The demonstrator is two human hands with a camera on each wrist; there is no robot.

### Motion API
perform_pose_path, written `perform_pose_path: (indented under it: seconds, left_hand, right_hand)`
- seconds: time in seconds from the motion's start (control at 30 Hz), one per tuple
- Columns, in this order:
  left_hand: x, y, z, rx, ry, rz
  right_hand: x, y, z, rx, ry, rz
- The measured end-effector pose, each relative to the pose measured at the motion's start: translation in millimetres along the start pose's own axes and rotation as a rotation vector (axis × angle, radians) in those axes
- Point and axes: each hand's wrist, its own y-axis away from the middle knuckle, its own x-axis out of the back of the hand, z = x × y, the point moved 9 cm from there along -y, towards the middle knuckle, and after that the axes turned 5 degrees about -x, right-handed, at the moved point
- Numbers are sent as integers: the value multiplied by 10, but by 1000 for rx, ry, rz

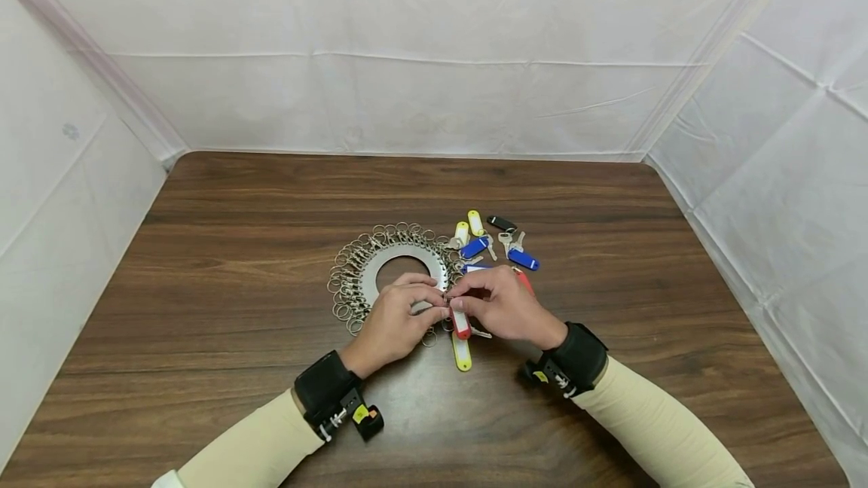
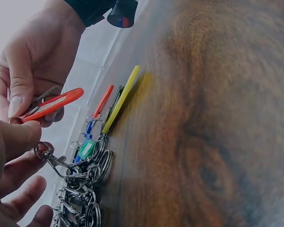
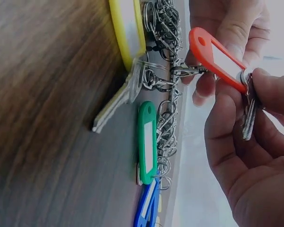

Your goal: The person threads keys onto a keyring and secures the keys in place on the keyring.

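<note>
My right hand (image 1: 505, 307) pinches the ring end of a red key tag (image 3: 221, 62), where a key (image 3: 249, 118) hangs from a split ring. Thumb and fingers of my left hand (image 1: 396, 318) meet it there, pinching the small ring of a snap hook (image 2: 59, 161). This hook belongs to a flat grey ring (image 1: 370, 277) with split rings and hooks all round its rim. Beneath the red tag, a yellow key tag (image 1: 463, 354) with a key (image 3: 114, 101) lies at the near side of the grey ring. Fingertips partly hide where the two rings meet.
A green key tag (image 3: 147, 142) and blue tags (image 3: 147, 203) lie by the hooks. Farther back on the brown wooden table (image 1: 224, 262) are yellow tags (image 1: 475, 222), a black tag (image 1: 502, 224), a blue tag (image 1: 524, 259) and loose keys. White sheeting (image 1: 407, 104) encloses the table.
</note>
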Motion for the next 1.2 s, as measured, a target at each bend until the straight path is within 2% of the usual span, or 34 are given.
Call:
perform_pose_path:
  seconds: [0.13,0.23,0.37,0.5,0.7,0.87,1.03,1.2]
  left_hand:
    - [11,0,27,-40,-55,25]
    - [19,3,61,-69,-114,56]
    - [40,15,103,-101,-152,102]
    - [56,19,123,-126,-132,115]
    - [56,7,115,-130,-103,88]
    - [41,7,74,-100,-65,51]
    - [6,15,98,-115,-87,9]
    - [8,10,116,-138,-110,19]
  right_hand:
    - [-8,-14,47,-77,-45,7]
    - [-19,-20,84,-158,-122,8]
    - [-3,-19,-14,-215,-201,-3]
    - [53,-22,-186,-184,-166,2]
    - [36,-16,-47,-90,-31,4]
    - [16,-16,-6,-37,-6,-18]
    - [-8,-15,86,-134,-107,-34]
    - [-28,-19,156,-227,-184,-38]
